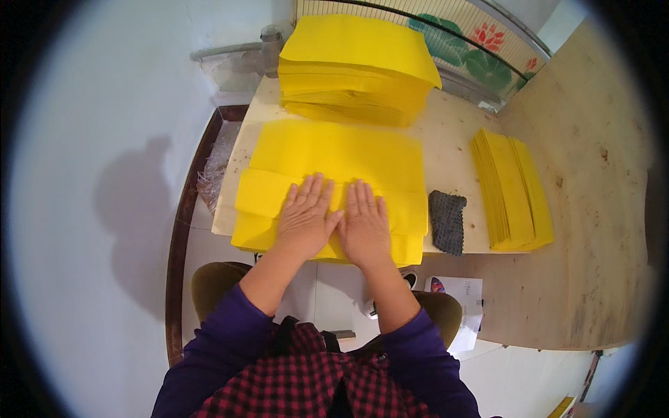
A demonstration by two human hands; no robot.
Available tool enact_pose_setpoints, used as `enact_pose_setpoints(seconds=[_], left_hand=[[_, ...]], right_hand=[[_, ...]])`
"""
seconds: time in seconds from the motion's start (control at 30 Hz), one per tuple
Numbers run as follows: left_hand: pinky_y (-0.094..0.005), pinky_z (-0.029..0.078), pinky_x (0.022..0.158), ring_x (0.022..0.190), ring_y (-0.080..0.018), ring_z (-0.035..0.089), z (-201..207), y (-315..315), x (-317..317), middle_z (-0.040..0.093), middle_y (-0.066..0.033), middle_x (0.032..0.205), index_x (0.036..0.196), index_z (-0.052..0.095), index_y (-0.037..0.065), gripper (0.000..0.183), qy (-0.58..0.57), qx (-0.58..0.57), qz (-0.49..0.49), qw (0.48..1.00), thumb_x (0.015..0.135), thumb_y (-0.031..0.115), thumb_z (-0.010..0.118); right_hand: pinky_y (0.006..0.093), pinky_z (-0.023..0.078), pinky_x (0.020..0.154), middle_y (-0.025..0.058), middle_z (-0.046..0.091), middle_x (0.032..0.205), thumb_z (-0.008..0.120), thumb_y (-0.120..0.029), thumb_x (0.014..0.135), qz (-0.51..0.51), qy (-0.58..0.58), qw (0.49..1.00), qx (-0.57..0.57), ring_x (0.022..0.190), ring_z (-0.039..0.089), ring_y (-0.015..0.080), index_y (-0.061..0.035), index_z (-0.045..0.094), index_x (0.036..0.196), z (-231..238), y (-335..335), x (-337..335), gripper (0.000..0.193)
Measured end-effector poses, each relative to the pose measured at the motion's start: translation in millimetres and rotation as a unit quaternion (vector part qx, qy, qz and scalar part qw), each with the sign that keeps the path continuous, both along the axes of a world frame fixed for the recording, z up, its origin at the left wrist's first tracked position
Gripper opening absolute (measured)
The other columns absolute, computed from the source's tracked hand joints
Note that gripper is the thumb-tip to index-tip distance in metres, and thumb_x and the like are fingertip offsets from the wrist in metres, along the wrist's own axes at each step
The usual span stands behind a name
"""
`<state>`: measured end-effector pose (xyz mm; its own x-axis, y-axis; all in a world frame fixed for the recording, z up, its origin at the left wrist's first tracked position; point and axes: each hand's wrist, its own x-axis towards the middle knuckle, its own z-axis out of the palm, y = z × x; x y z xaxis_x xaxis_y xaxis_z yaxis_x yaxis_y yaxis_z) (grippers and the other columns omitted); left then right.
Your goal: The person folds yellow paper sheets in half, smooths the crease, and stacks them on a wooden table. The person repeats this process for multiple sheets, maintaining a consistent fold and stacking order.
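Directly under each hand (pixel 304 214) (pixel 366 221), yellow sheet (pixel 403 202)

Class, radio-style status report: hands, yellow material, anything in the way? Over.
Left hand, right hand: flat on yellow material. Material at table's near edge. Dark grey cloth close at its right, not on top.

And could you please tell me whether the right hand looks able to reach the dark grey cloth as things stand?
Probably yes: the right hand rests on the yellow sheets, and the dark grey cloth lies uncovered to its right, with nothing standing between them.
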<state>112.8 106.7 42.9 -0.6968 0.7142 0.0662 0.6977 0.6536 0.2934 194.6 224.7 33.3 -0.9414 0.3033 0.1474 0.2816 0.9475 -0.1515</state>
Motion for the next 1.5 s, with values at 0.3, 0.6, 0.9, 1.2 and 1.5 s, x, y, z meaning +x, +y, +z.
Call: enact_pose_setpoints(seconds=[0.3,0.6,0.9,1.2,1.5], left_hand=[[-0.0436,0.009,0.118,0.146,-0.0242,0.016,-7.5,-55.4,-46.5,0.019,-0.0118,0.157,0.15,0.02,0.006,0.068,0.029,-0.053,0.13,0.99,0.097,0.043,0.042],[-0.0443,0.009,0.118,0.146,-0.0234,0.015,11.5,-80.8,-50.2,0.02,-0.0107,0.157,0.149,0.022,0.005,0.062,0.058,-0.046,0.169,0.983,0.099,0.036,0.039],[-0.0439,0.011,0.117,0.144,-0.0235,0.02,8.8,-7.6,5.0,0.026,-0.0104,0.155,0.147,0.028,0.006,0.059,-0.001,-0.022,0.001,1.0,0.098,0.036,0.041],[-0.0427,0.011,0.118,0.145,-0.0236,0.017,-12.2,-89.1,-34.4,0.022,-0.0101,0.156,0.149,0.025,0.005,0.062,-0.011,-0.021,0.151,0.988,0.098,0.037,0.042],[-0.0379,0.044,0.1,0.115,-0.026,0.054,4.7,-129.7,-8.6,0.055,-0.0163,0.12,0.12,0.051,-0.001,0.03,-0.236,0.417,0.197,0.855,0.093,0.01,0.054]], right_hand=[[0.046,0.012,0.117,0.0172,0.02,0.156,0.041,-0.043,0.096,-0.123,-0.032,0.992,-0.015,0.145,0.016,0.0281,-0.001,0.02,0.149,-1.0,74.4,43.3,0.07],[0.0468,0.014,0.116,0.0196,0.022,0.154,0.045,-0.037,0.096,-0.149,0.011,0.989,0.005,0.144,0.017,0.0324,0.0001,0.023,0.147,19.0,88.5,66.6,0.067],[0.0433,0.014,0.117,0.0137,0.027,0.154,0.044,-0.039,0.096,0.018,-0.009,0.999,-0.046,0.144,0.022,0.0262,-0.0018,0.029,0.146,11.1,7.9,12.4,0.064],[0.0458,0.012,0.117,0.0157,0.024,0.155,0.047,-0.038,0.095,-0.092,-0.006,0.996,-0.01,0.145,0.019,0.0286,0.0003,0.028,0.146,1.3,59.5,70.0,0.067],[0.039,0.046,0.097,0.0213,0.05,0.131,0.048,-0.015,0.098,-0.173,0.28,0.723,-0.608,0.117,0.055,0.029,0.0072,0.037,0.135,21.4,51.0,114.5,0.044]])
